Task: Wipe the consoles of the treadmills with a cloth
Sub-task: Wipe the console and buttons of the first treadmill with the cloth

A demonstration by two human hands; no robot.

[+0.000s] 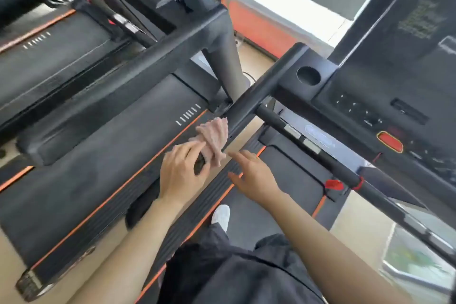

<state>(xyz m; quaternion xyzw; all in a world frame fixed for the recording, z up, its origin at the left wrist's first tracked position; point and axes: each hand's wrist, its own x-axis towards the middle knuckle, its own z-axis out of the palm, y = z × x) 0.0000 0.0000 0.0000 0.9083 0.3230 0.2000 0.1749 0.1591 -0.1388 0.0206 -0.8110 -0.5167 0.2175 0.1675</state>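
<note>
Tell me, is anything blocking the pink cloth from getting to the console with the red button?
Yes. The black handrail runs right beside the pink cloth held in the left hand; the console lies beyond it, so the cloth must go over.

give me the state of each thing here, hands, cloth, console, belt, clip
left hand: grip shut on the cloth
cloth: pink, bunched, pressed to the handrail
handrail: black, cloth at its near end
right hand: open, empty, fingers spread, beside the cloth
console: dark, screen off, not being touched
cup holder: empty
safety clip: red, hanging by the front bar
</note>
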